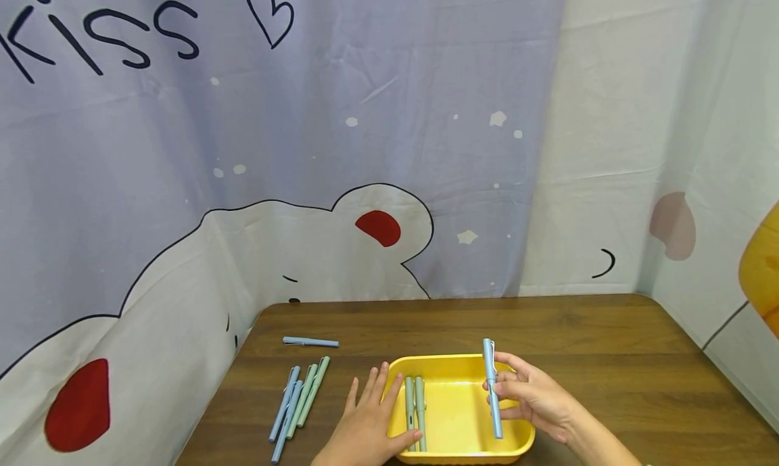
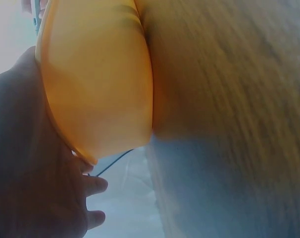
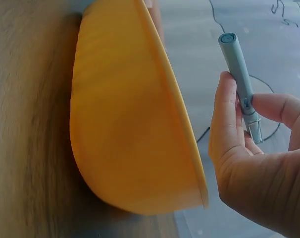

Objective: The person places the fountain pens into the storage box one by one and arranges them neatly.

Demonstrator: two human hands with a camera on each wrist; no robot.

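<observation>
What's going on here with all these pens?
A person is handling pens at a wooden table. Their right hand holds a blue pen above a yellow tray, while their left hand rests at the tray's left edge. Two green pens lie side by side in the tray. To its left on the table, two blue and two green pens lie close together, with another blue pen apart, farther back.

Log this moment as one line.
right grip: holds blue pen above tray; left grip: on tray; in tray: two green pens; on table: five pens
</observation>
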